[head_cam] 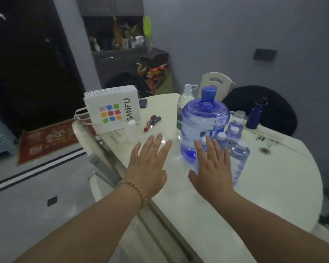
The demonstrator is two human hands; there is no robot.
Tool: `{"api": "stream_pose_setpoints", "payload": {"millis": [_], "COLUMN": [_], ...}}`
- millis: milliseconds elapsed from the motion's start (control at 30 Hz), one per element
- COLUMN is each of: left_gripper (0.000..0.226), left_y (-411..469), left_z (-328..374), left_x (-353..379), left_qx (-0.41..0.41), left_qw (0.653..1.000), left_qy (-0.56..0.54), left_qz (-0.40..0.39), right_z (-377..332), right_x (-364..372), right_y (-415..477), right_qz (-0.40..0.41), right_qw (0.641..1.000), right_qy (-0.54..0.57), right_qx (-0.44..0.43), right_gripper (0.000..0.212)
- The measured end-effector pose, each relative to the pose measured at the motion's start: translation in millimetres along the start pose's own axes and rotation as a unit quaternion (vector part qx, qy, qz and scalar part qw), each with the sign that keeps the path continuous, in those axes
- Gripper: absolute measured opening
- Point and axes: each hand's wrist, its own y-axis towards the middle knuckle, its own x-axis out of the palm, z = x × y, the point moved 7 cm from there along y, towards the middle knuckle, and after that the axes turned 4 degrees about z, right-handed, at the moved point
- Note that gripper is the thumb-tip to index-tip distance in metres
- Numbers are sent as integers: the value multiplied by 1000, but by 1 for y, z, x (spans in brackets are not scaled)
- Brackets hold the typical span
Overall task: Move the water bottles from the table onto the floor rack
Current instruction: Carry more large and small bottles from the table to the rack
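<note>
Bottles (pixel 239 158) stand on the worktop (pixel 270 186), just beyond the right grip (pixel 213 168).
Both grips are spread flat and hold nothing. The jug (pixel 203 122) is right of the left grip (pixel 148 164). The right grip's fingers (pixel 210 147) hide the jug's base and part of one bottle.

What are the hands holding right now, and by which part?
Nothing. The left hand and right hand are both spread flat and open over the table; the right one is in front of the blue water jug, not gripping it.

Dim bluish light, soft blur (edges bowed wide).
</note>
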Motion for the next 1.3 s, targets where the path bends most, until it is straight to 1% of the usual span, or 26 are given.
{"api": "stream_pose_setpoints", "payload": {"millis": [200,267,400,467,600,700,867,967,1033,1100,1200,1300], "left_gripper": [79,78,79,78,78,77,77,77,76,76,76,77], "left_y": [8,18,37,46,69,101,172,217,244,274,314,347], "left_z": [-74,-88,-86,-80,-75,-86,-111,-108,-101,-94,-90,-93], "left_x": [4,9,30,42,64,77,90,102,108,118,144,172], "left_qx": [111,122,152,173,206,220,211,216,235,254,277,294], "left_qw": [993,991,983,978,969,968,972,969,963,956,945,936], "left_qy": [-36,-54,-100,-118,-135,-120,-104,-118,-125,-133,-156,-173], "left_qz": [0,9,11,4,4,8,22,24,44,66,76,88], "right_z": [-61,-73,-74,-70,-66,-61,-61,-60,-59,-56,-53,-47], "right_x": [11,11,13,16,39,60,84,93,97,99,97,100], "right_y": [-1,-1,6,15,37,64,115,144,163,187,234,288], "right_qz": [5,9,19,24,13,3,-6,4,13,30,75,79], "right_qw": [995,994,989,986,983,981,980,978,977,974,968,964], "right_qy": [-14,-29,-72,-77,-83,-75,-92,-89,-93,-110,-149,-197], "right_qx": [97,107,128,148,161,177,178,188,190,194,188,163], "right_gripper": [90,90,84,84,85,86,84,85,85,87,87,85]}}
